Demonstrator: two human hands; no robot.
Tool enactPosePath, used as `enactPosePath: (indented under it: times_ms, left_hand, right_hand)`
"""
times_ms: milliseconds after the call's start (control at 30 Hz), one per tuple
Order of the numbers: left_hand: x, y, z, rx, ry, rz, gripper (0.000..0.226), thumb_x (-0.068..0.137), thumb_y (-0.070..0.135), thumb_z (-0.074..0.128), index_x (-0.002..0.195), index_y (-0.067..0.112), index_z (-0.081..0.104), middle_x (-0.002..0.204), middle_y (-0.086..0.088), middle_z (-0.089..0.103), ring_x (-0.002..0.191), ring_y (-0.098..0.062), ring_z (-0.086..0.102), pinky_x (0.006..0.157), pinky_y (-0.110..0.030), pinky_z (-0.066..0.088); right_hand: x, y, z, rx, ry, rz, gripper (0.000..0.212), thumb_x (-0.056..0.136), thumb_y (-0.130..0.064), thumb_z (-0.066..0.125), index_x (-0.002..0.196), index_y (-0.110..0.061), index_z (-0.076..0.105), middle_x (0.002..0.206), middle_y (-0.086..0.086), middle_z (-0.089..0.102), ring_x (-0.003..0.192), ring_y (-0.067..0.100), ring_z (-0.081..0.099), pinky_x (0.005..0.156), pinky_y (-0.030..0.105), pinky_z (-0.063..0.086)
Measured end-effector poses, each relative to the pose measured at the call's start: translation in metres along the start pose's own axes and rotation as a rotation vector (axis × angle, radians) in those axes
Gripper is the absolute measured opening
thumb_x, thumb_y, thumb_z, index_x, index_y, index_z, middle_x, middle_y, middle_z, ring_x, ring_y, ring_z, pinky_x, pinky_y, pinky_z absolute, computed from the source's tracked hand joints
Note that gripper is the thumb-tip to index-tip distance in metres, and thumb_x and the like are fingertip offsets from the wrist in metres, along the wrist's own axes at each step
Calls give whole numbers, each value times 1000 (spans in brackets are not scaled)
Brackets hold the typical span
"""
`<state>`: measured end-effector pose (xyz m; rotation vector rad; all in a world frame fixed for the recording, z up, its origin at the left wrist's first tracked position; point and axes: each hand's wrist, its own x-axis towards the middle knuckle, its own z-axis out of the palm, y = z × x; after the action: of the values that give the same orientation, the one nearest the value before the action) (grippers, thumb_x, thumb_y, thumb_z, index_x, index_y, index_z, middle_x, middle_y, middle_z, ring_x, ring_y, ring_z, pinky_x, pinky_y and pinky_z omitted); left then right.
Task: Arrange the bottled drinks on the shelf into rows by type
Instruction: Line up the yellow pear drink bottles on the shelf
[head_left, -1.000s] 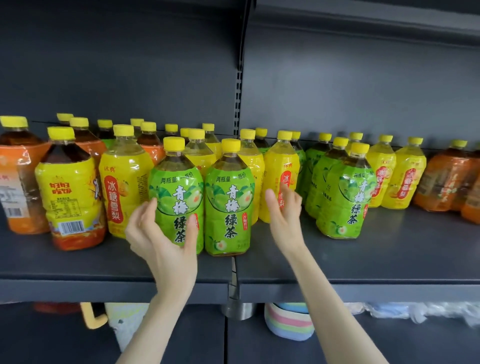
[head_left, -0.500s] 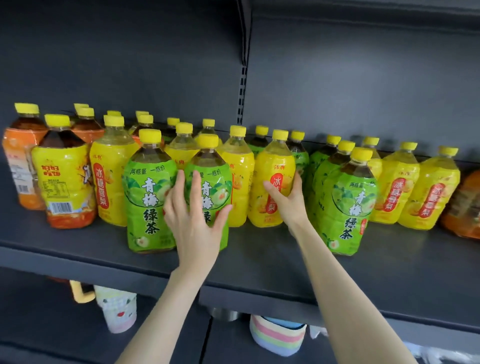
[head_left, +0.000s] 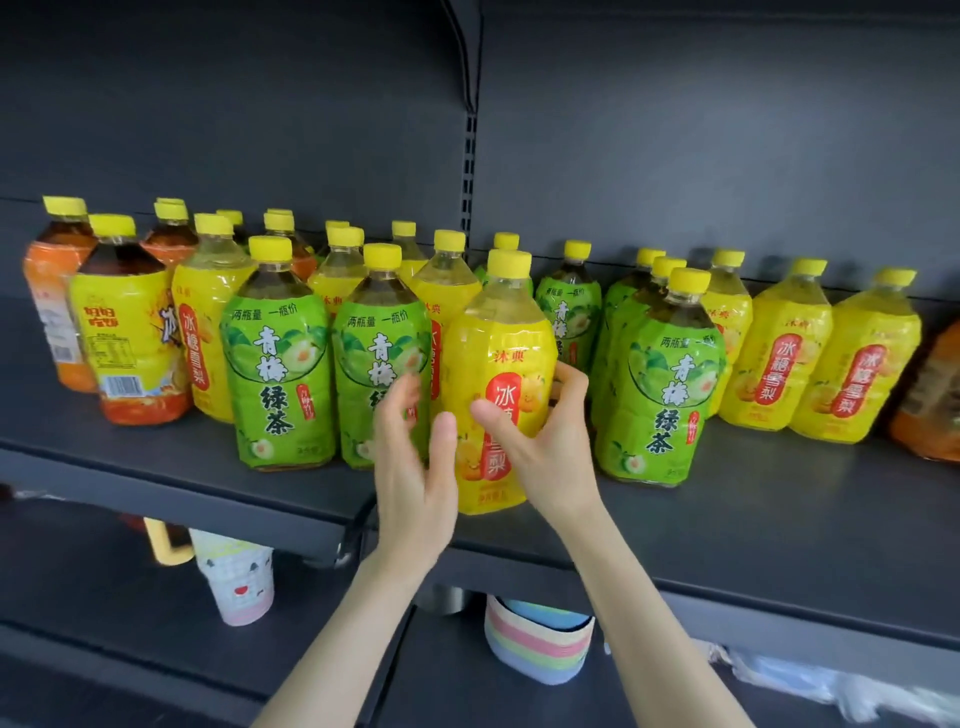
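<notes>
yellow bottle (head_left: 497, 332) is upright, cap up, gripped by right hand (head_left: 550, 452).

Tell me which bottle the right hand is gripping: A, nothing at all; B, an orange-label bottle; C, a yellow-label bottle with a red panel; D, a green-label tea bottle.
C: the right hand has its thumb across the front and its fingers round the side of the yellow-label bottle, while the left hand hangs loose beside it.

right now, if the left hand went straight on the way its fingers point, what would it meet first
Most likely the green bottle right in front of the left hand; its blurred fingertips overlap that label, though depth is unclear.
</notes>
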<state>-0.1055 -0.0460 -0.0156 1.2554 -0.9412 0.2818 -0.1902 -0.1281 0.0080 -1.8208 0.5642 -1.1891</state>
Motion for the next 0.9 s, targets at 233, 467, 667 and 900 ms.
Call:
enactPosePath:
  times_ms: [233, 467, 667, 900]
  left_hand:
    - [-3, 3, -10, -23, -56, -192, 95, 65, 70, 62, 142, 29, 23, 138, 2, 45, 122, -14, 50, 96, -39, 48]
    - [0, -2, -32, 6, 70, -180, 81, 60, 76, 61, 127, 47, 26, 130, 6, 46, 115, -9, 51, 88, -25, 48]
    - [6, -8, -42, -21, 72, -223, 76, 56, 82, 58, 120, 61, 23, 132, 6, 47, 115, -10, 52, 86, -27, 49]
    - [5, -10, -43, -17, 59, -244, 85, 57, 80, 59, 128, 49, 25, 131, 5, 47, 114, -10, 53, 87, -31, 52]
  right_hand:
    - [-16, -21, 4, 185, -132, 3, 54, 91, -57, 24, 115, -19, 54, 101, -16, 63, 95, -7, 61, 81, 17, 50]
    - [57, -3, 19, 136, -72, 110, 60, 95, -40, 53, 145, -15, 35, 147, 0, 42, 134, 14, 40, 103, 18, 38]
    - [97, 14, 43, 189, -240, 208, 92, 89, -38, 63, 154, -18, 3, 159, 6, 21, 143, 22, 30, 111, 38, 34]
    - [96, 20, 44, 141, -213, 150, 73, 89, -39, 63, 149, -16, 28, 141, 5, 51, 125, 21, 52, 105, 47, 46]
